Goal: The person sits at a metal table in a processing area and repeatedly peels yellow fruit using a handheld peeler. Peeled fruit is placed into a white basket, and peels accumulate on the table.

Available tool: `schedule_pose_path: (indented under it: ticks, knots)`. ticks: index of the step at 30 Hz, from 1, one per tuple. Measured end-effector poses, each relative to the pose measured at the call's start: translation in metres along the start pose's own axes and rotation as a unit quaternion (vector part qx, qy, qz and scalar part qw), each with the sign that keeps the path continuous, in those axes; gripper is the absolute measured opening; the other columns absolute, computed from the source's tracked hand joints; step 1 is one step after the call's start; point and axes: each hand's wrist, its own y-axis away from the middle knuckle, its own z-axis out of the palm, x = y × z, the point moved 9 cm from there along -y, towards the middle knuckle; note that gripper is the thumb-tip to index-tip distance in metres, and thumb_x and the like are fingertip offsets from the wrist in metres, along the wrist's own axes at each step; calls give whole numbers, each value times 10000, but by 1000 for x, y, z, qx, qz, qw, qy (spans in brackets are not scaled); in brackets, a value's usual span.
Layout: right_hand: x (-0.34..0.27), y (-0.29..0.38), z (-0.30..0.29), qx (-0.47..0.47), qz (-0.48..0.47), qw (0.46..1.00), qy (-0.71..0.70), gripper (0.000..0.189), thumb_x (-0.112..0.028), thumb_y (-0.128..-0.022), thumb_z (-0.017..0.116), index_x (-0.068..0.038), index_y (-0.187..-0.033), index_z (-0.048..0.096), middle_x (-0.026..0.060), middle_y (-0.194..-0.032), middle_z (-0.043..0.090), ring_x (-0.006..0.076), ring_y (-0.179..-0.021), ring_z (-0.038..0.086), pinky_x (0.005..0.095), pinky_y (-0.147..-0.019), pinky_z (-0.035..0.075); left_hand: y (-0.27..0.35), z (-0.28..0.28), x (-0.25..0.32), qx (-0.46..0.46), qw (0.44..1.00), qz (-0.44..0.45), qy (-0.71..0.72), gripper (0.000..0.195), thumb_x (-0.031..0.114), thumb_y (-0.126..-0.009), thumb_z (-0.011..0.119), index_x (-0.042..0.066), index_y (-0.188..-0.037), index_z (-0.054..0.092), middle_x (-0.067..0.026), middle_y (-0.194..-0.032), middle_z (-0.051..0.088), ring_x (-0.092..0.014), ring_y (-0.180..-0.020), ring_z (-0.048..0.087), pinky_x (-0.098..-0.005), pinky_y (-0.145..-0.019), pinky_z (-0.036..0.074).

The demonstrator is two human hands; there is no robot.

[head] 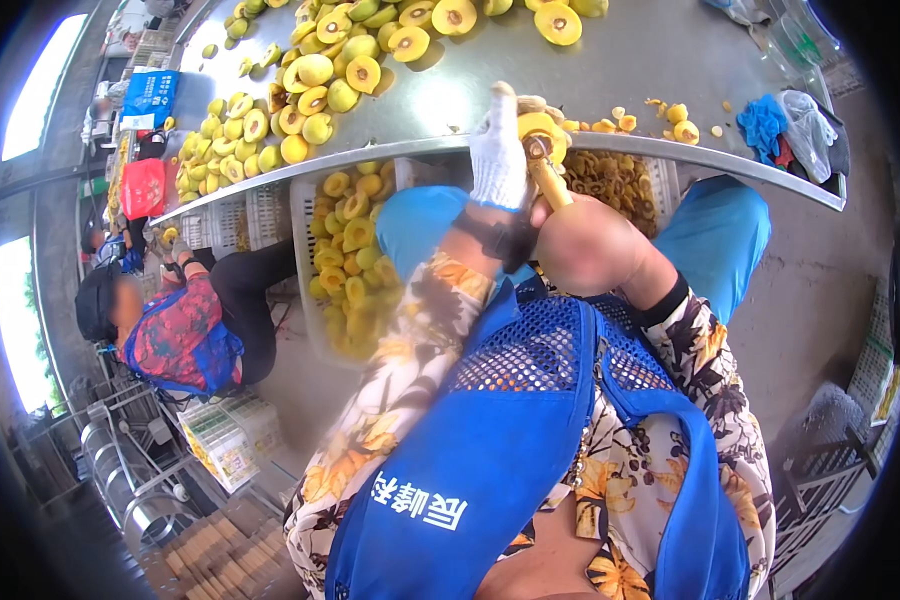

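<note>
My left hand (497, 154), in a white knit glove, holds a halved yellow peach (541, 135) at the metal table's near edge, its cut side facing me. Bare and partly blurred, my right hand (589, 244) grips the wooden handle of a pitting tool (551, 184). The tool's metal end is at the pit in the middle of the fruit. Many halved peaches (315, 101) are heaped on the table to the left, most showing pits. Below the edge, a white crate holds pitted halves (352, 225). Brown pits and scraps (611, 180) fill another crate between my knees.
The steel table's raised rim (720, 156) runs across in front of me. Fruit scraps (682, 127) lie near it, with a blue crumpled glove or bag (762, 127) and a clear plastic bag (808, 135) at right. A co-worker (184, 330) sits at left beside stacked crates (229, 439).
</note>
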Motion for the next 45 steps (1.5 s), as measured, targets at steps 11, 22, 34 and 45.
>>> schedule_pose_path:
  ticks: [11, 22, 34, 45]
  knots:
    - [-12, 14, -73, 225, -87, 649, 721, 267, -149, -737, 623, 18, -905, 500, 278, -735, 583, 451, -745, 573, 497, -666, 463, 31, -172, 136, 168, 523, 103, -829, 390, 437, -779, 646, 90, -952, 689, -116, -973, 661, -268, -892, 629, -377, -775, 492]
    - [-53, 50, -77, 331, -194, 687, 617, 233, -168, -781, 627, -1, -854, 482, 263, -692, 569, 455, -704, 564, 483, -592, 448, -183, 86, 43, -68, 604, 225, -761, 493, 472, -769, 557, 115, -1109, 563, -184, -1092, 606, -373, -1001, 571, -428, -856, 460]
    - [-116, 82, -76, 480, -340, 701, 404, 419, -191, -796, 636, -2, -1149, 512, 199, -892, 639, 288, -769, 642, 357, -678, 494, -74, 83, 9, -141, 979, -34, -143, 306, 121, -741, 734, 30, -898, 489, -87, -821, 578, -178, -693, 605, -316, -566, 532]
    - [-133, 37, -18, 284, -332, 652, 619, 442, -265, -827, 679, 2, -1133, 506, 136, -733, 617, 223, -603, 598, 331, -561, 474, 5, 30, 0, -154, 965, -34, -208, 416, 442, -929, 433, 67, -1082, 531, -66, -815, 599, -166, -608, 581, -264, -431, 444]
